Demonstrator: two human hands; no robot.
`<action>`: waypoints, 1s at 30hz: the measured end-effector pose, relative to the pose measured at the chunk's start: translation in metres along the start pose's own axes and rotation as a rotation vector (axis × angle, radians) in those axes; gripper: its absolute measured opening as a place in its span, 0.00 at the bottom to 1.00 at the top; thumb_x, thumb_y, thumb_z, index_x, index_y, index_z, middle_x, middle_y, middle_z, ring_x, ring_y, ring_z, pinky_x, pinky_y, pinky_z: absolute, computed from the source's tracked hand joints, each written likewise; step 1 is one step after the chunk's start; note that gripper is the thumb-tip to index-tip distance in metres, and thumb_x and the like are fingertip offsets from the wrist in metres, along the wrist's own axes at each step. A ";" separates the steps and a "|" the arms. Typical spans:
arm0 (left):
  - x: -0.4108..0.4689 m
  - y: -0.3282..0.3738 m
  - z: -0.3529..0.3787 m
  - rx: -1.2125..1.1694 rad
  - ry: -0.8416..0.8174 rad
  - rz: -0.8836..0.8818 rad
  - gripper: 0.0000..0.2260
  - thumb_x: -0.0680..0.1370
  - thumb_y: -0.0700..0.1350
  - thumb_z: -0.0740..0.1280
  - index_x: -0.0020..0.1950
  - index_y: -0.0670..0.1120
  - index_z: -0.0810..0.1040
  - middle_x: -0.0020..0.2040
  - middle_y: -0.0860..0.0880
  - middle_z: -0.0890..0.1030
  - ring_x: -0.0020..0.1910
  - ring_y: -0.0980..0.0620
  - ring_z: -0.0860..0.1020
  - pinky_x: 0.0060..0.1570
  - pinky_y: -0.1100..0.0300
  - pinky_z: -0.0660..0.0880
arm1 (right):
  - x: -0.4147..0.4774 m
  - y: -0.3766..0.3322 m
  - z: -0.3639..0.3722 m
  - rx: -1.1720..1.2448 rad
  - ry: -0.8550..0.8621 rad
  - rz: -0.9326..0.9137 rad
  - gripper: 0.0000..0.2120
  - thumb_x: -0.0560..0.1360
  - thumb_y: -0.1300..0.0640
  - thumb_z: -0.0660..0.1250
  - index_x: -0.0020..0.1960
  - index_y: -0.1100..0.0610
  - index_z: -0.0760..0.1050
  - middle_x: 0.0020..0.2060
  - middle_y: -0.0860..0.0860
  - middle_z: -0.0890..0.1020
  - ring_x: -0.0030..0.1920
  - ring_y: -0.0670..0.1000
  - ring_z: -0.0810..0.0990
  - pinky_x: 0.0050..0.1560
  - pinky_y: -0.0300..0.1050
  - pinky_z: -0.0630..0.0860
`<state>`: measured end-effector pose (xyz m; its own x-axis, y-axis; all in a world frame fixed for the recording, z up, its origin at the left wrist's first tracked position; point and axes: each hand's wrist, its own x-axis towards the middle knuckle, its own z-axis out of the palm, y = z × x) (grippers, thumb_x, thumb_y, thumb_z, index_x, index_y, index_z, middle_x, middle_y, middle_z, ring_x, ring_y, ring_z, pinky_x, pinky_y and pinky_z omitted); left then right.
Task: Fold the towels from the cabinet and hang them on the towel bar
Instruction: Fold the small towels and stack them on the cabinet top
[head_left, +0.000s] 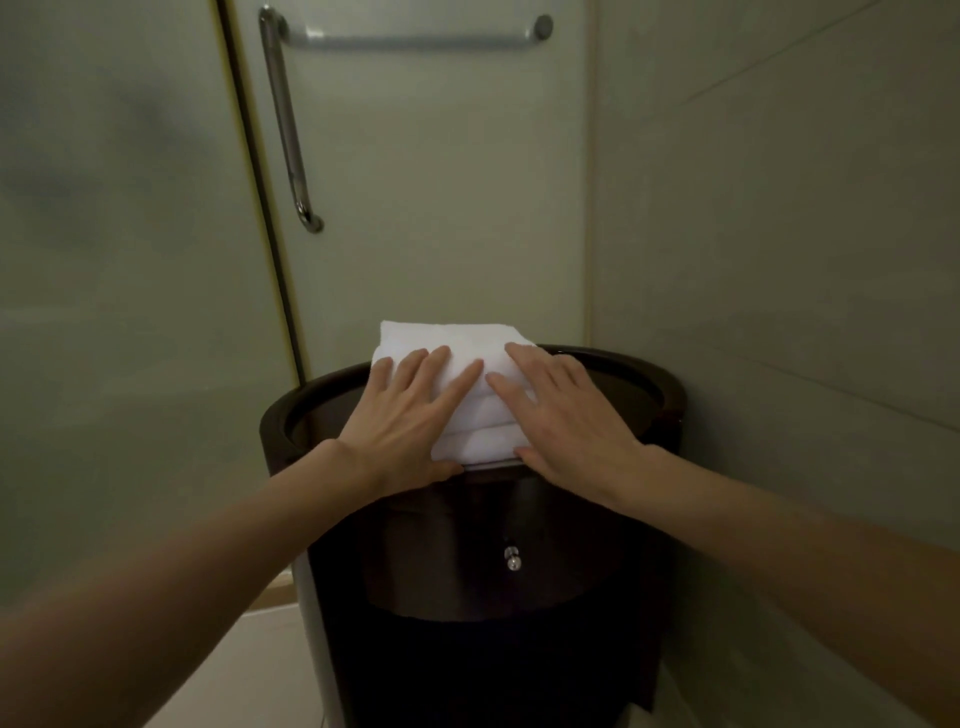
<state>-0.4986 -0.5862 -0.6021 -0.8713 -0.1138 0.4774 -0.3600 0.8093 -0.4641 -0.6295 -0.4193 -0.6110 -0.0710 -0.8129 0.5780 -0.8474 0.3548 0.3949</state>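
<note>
A folded white towel (457, 343) lies in a stack of layers on top of the dark round cabinet (613, 374). My left hand (410, 415) rests flat on the towel's left side, fingers spread, thumb at the front edge. My right hand (566, 415) lies flat on its right side, fingers apart. Neither hand grips the cloth. High on the frosted glass door runs the horizontal towel bar (415, 40), bare.
A long vertical door handle (285, 119) hangs left of the bar. The cabinet front carries a small metal knob (512, 558). A tiled wall (779, 234) closes the right side, frosted glass (114, 260) the left. Pale floor shows at lower left.
</note>
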 end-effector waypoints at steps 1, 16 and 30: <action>0.002 0.000 0.000 0.007 0.000 -0.003 0.50 0.67 0.69 0.64 0.76 0.54 0.36 0.76 0.41 0.50 0.74 0.40 0.52 0.69 0.42 0.53 | 0.001 0.001 0.002 -0.022 -0.027 -0.004 0.43 0.65 0.52 0.76 0.74 0.60 0.61 0.73 0.64 0.62 0.72 0.64 0.62 0.70 0.59 0.62; 0.023 -0.001 -0.001 0.030 -0.067 0.016 0.48 0.65 0.53 0.71 0.75 0.44 0.46 0.70 0.44 0.61 0.63 0.44 0.66 0.57 0.48 0.70 | 0.020 -0.001 0.021 -0.100 -0.094 0.015 0.45 0.74 0.49 0.67 0.77 0.63 0.41 0.77 0.64 0.48 0.77 0.62 0.45 0.75 0.58 0.44; 0.025 -0.011 0.008 0.056 -0.010 0.032 0.48 0.64 0.57 0.71 0.75 0.46 0.47 0.72 0.46 0.60 0.68 0.45 0.62 0.65 0.45 0.61 | 0.054 -0.012 0.035 0.068 -0.067 0.099 0.30 0.72 0.52 0.65 0.70 0.62 0.62 0.59 0.56 0.74 0.56 0.56 0.74 0.58 0.49 0.69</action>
<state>-0.5191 -0.6021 -0.5912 -0.8856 -0.0944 0.4548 -0.3501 0.7791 -0.5201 -0.6418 -0.4836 -0.6098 -0.1890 -0.8052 0.5621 -0.8680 0.4046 0.2877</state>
